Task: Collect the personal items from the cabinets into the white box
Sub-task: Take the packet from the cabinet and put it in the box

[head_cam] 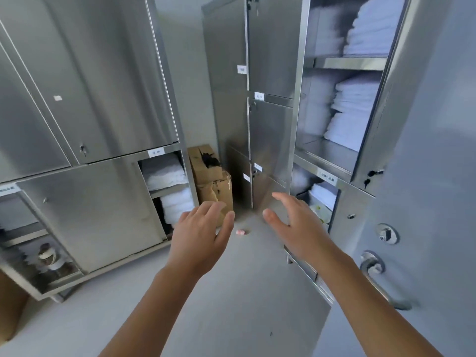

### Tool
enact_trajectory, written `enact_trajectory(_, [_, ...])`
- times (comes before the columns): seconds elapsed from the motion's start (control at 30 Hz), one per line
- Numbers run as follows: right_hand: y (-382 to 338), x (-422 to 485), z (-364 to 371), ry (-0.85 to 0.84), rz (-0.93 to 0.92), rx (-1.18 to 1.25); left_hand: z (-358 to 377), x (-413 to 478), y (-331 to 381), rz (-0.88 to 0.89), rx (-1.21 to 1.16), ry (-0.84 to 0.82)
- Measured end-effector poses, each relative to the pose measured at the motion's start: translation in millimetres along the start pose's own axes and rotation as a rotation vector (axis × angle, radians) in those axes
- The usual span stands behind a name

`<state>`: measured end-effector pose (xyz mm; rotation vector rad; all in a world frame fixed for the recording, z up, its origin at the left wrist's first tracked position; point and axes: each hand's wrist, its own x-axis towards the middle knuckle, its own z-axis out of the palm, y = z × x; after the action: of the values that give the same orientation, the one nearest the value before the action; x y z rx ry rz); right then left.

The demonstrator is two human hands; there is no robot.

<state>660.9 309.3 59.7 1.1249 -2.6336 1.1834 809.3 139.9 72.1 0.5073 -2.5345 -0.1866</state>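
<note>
Both the left hand [198, 237] and right hand [292, 222] are shown open and empty at frame centre before steel cabinets [103, 99] stocked with folded towels [356, 109]; no white box is seen, so collection is judged barely begun.

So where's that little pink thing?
The pink thing lies on the floor mid-frame, between the left hand and right hand, before the cardboard boxes.
</note>
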Motion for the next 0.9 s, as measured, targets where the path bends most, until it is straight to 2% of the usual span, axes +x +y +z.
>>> enact_trajectory(0.17, [32.4,51.0,8.0,-0.006,0.061,0.013,37.9,54.0,-8.2,0.008,-0.019,-0.048])
enact_trajectory(0.5, [77.2,205.7,57.8,-0.001,0.175,-0.06,148.0,201.8,-73.4,0.074,-0.131,-0.114])
enact_trajectory(0.7, [102.9,290.9,58.8,0.066,0.225,-0.126,199.5,305.9,-81.4,0.18,-0.164,-0.176])
enact_trajectory(0.9, [152.8,376.9,75.1,0.062,0.293,-0.129,257.5,394.1,-95.7,0.212,-0.174,-0.19])
